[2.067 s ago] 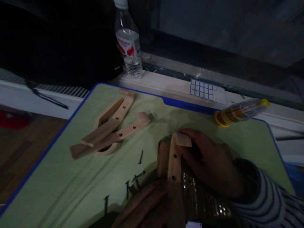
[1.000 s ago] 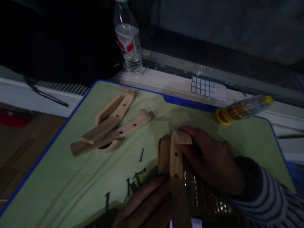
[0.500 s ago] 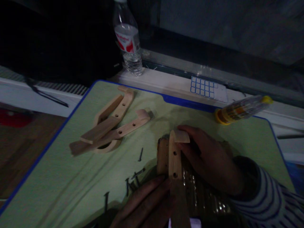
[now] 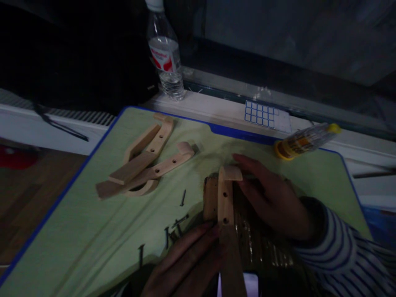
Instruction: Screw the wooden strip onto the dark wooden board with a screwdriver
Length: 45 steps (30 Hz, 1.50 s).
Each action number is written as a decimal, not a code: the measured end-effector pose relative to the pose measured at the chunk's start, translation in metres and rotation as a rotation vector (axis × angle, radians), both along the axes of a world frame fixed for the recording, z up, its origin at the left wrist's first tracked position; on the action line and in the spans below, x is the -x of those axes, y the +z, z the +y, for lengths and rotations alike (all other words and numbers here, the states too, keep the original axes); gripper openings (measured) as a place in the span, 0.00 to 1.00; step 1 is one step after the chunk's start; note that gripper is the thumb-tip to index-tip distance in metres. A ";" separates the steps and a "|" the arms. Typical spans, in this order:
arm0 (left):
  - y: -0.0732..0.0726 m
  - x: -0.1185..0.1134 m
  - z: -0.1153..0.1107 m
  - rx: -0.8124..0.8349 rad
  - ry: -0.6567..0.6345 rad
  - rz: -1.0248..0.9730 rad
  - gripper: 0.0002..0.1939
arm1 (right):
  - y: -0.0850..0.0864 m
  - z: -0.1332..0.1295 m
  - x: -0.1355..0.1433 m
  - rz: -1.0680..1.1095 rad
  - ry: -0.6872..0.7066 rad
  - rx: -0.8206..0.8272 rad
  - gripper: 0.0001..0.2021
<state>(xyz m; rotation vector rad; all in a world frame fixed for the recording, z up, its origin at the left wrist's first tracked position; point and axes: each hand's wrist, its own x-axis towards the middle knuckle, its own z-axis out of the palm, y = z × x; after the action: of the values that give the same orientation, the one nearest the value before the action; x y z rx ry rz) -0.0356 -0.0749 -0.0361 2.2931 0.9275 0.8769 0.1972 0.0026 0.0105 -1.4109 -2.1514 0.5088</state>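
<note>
A pale wooden hook (image 4: 225,206) with two screw holes stands upright in front of me, its curved tip at the top. My left hand (image 4: 192,260) grips its lower part from the left side, fingers pressed along it. On the right, my right hand (image 4: 275,198) has its index finger and thumb spread apart beside the curved tip; the thumb is close to the wood, and I cannot tell whether it touches. Behind the hook lies a brown piece with small holes (image 4: 210,200), partly covered. Several dark screws (image 4: 183,198) lie left of my hands.
More wooden hooks (image 4: 163,167) are piled on the green, blue-edged table (image 4: 77,243). A yellow-capped bottle (image 4: 305,142) leans at the back right. On the sill stand a water bottle (image 4: 168,62) and a blue-grid card (image 4: 260,113). A lit phone-like screen (image 4: 252,284) shows at the bottom.
My right index finger has lifted away from the hook's tip, widening the gap to the thumb. The left hand keeps its grip. The view has shifted slightly.
</note>
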 end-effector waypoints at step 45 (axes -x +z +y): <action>0.001 -0.005 0.015 -0.035 -0.033 -0.031 0.32 | 0.004 -0.041 -0.083 -0.173 -0.275 -0.020 0.21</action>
<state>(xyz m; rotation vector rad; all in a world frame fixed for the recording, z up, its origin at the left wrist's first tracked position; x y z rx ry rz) -0.0303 -0.0601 -0.0349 2.3113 0.8651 0.9194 0.2802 -0.0387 0.0146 -1.7607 -2.0385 0.2692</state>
